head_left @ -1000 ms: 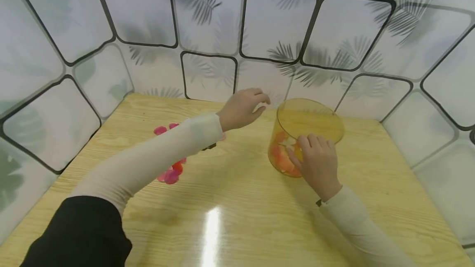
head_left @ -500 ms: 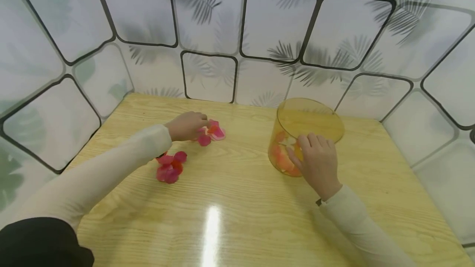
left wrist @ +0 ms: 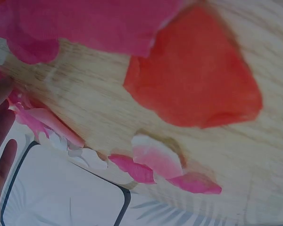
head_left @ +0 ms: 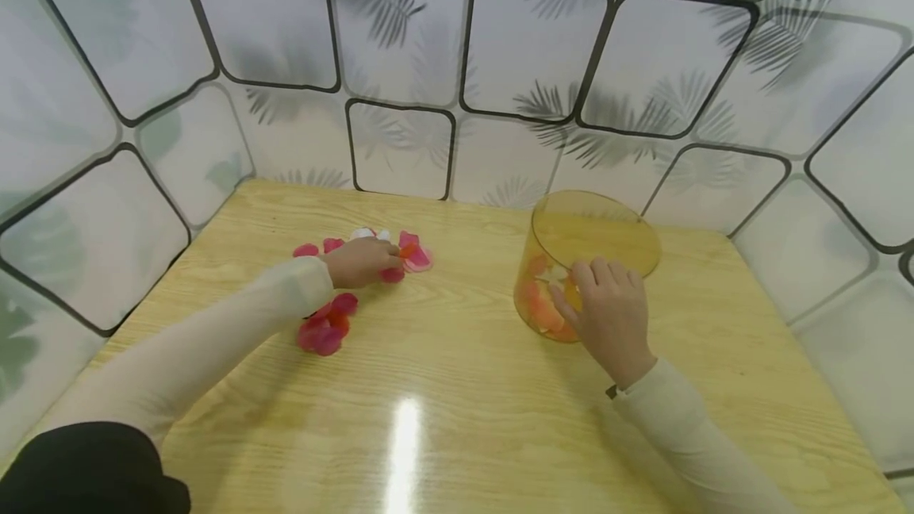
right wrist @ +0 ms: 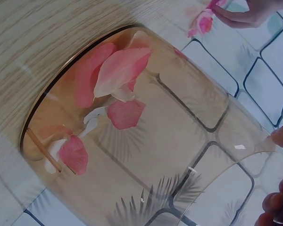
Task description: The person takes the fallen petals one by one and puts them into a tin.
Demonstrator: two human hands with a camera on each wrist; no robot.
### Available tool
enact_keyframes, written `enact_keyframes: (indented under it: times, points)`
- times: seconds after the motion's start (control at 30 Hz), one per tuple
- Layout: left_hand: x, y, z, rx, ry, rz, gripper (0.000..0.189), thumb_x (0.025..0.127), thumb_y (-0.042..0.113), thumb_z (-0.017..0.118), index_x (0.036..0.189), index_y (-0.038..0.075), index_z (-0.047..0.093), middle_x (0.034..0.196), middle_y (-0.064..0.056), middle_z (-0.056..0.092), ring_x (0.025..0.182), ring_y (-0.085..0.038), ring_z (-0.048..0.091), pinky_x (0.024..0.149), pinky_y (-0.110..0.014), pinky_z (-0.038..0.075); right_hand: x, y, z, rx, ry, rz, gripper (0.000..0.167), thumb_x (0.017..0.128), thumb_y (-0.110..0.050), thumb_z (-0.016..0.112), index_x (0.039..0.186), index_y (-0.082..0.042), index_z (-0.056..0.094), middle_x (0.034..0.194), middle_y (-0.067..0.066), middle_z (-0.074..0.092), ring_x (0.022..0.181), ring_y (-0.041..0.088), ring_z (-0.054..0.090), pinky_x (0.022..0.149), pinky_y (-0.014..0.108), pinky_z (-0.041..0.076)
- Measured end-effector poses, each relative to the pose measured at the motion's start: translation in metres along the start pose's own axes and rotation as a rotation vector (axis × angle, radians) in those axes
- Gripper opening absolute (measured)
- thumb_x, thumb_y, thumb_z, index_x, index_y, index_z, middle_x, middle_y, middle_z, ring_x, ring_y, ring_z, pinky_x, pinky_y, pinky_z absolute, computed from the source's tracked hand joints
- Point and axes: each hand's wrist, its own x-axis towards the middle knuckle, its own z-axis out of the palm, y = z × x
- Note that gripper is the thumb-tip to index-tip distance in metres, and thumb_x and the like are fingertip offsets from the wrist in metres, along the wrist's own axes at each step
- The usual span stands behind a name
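Observation:
On the left side of the table, my left hand [head_left: 360, 262] is down among loose flower petals. In the left wrist view, its thumb and fingertips [left wrist: 8, 115] close together on a pink petal [left wrist: 23, 110] at the image's left edge. My right hand [head_left: 612, 316] grips the near rim of a clear amber cylindrical container [head_left: 596, 232], its thumb and fingers on either side of the wall. Pink, white and orange-looking petals [right wrist: 122, 70] lie at the bottom of the container. Part of the petal pile is hidden under my left hand.
A cluster of pink and red petals [head_left: 326, 327] lies nearer than my left hand. More pink petals [head_left: 416, 252] rest just right of its fingertips. Patterned white panels [head_left: 403, 145] stand along the wooden table's [head_left: 457, 395] back and sides.
My left hand has gone from above the table beside the container, leftward and down to the petals, where its fingers now draw in slightly. My right hand and the container have stayed put.

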Motion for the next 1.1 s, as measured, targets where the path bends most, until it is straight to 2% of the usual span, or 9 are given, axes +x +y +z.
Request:
enact_keyframes:
  times: [0.1, 0.27, 0.4, 0.5, 0.7, 0.97, 1.1]
  points:
    - [0.0, 0.001, 0.001, 0.006, 0.011, 0.013, 0.016, 0.084, 0.012, 0.069, 0.1, 0.009, 0.07, 0.098, -0.007, 0.069, 0.089, -0.023, 0.065, 0.086, -0.038, 0.054, 0.0, -0.001, 0.0, 0.005, 0.013, -0.001, 0.029, 0.079, -0.03, 0.065, 0.078, -0.004, 0.053, 0.063, 0.01, 0.048, 0.051, 0.026, 0.042, 0.048, 0.033, 0.027]
    - [0.001, 0.001, 0.005, 0.029, 0.089, 0.053, 0.006, 0.083, 0.012, 0.07, 0.086, 0.008, 0.069, 0.084, -0.004, 0.068, 0.075, -0.018, 0.062, 0.077, -0.035, 0.055, 0.0, -0.002, -0.001, 0.001, 0.009, -0.003, 0.028, 0.08, -0.03, 0.064, 0.078, -0.004, 0.053, 0.063, 0.01, 0.049, 0.051, 0.026, 0.042, 0.048, 0.032, 0.027]
    - [0.001, 0.0, 0.009, 0.041, 0.116, 0.053, 0.007, 0.083, 0.013, 0.07, 0.079, 0.009, 0.066, 0.08, -0.002, 0.067, 0.071, -0.016, 0.06, 0.074, -0.033, 0.055, 0.001, -0.003, -0.001, 0.001, 0.013, -0.006, 0.028, 0.079, -0.03, 0.064, 0.078, -0.004, 0.053, 0.063, 0.009, 0.049, 0.051, 0.025, 0.042, 0.047, 0.032, 0.027]
    - [0.0, 0.001, 0.007, 0.03, 0.132, 0.038, 0.004, 0.083, 0.012, 0.07, 0.08, 0.01, 0.069, 0.08, -0.002, 0.069, 0.071, -0.017, 0.061, 0.073, -0.033, 0.055, 0.0, -0.003, 0.0, 0.003, 0.019, -0.008, 0.029, 0.078, -0.03, 0.065, 0.078, -0.004, 0.053, 0.063, 0.01, 0.049, 0.05, 0.025, 0.042, 0.047, 0.032, 0.026]
    - [-0.003, 0.004, -0.004, 0.039, 0.149, -0.002, 0.005, 0.084, 0.01, 0.069, 0.083, 0.013, 0.073, 0.077, -0.002, 0.069, 0.07, -0.018, 0.059, 0.071, -0.034, 0.051, -0.001, -0.001, 0.001, 0.01, 0.023, -0.007, 0.029, 0.078, -0.029, 0.065, 0.078, -0.003, 0.053, 0.062, 0.009, 0.047, 0.049, 0.024, 0.04, 0.047, 0.032, 0.026]
    - [0.0, 0.01, -0.027, 0.038, 0.209, 0.043, 0.005, 0.079, 0.003, 0.071, 0.077, 0.007, 0.069, 0.074, -0.005, 0.067, 0.069, -0.021, 0.062, 0.072, -0.035, 0.054, 0.0, 0.0, 0.0, -0.011, 0.006, -0.013, 0.029, 0.079, -0.03, 0.066, 0.078, -0.004, 0.053, 0.062, 0.009, 0.048, 0.049, 0.025, 0.042, 0.047, 0.031, 0.027]
    - [0.009, 0.019, -0.046, 0.01, 0.221, 0.025, 0.005, 0.078, 0.002, 0.071, 0.081, 0.006, 0.069, 0.079, -0.006, 0.068, 0.073, -0.021, 0.063, 0.075, -0.036, 0.053, 0.0, 0.0, -0.001, -0.01, 0.005, -0.012, 0.029, 0.078, -0.03, 0.067, 0.078, -0.004, 0.053, 0.062, 0.009, 0.048, 0.049, 0.025, 0.042, 0.047, 0.031, 0.027]
